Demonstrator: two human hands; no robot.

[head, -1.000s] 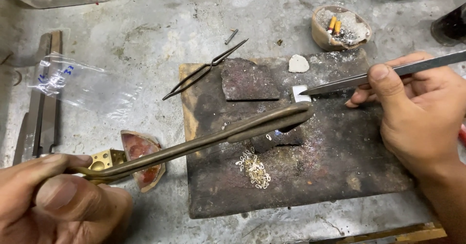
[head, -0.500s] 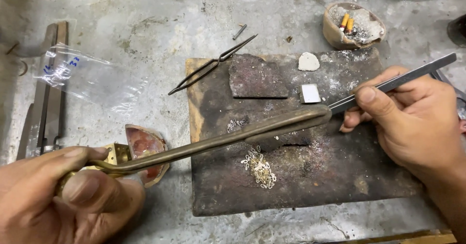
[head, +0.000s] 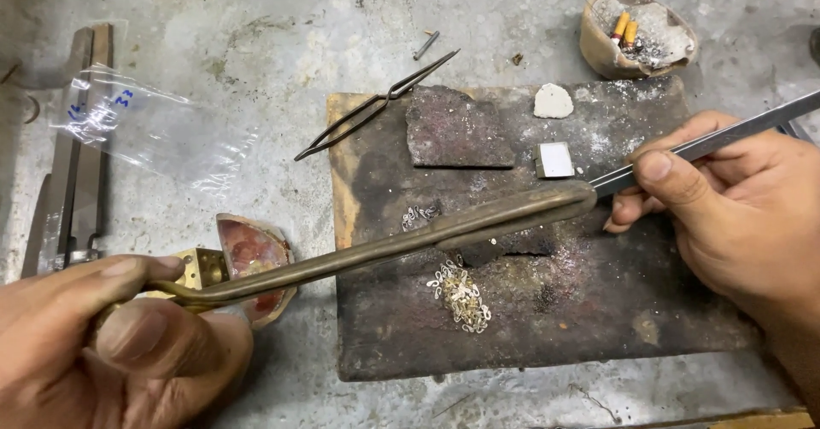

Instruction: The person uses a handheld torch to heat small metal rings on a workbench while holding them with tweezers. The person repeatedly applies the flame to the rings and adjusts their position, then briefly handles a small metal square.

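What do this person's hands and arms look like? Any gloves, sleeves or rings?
Both hands are bare. The left hand wears no glove and no ring that shows, and looks grimy, with dark smudges on the fingers and short nails. The right hand is likewise ungloved and ringless, with short nails. No sleeve or watch shows at either wrist within the view.

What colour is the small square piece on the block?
White, the small square piece shows best in the head view.

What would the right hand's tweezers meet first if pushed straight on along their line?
The right hand aims its tweezers down-left; their tips already sit at the brass torch's tip, so probably that, though depth is unclear.
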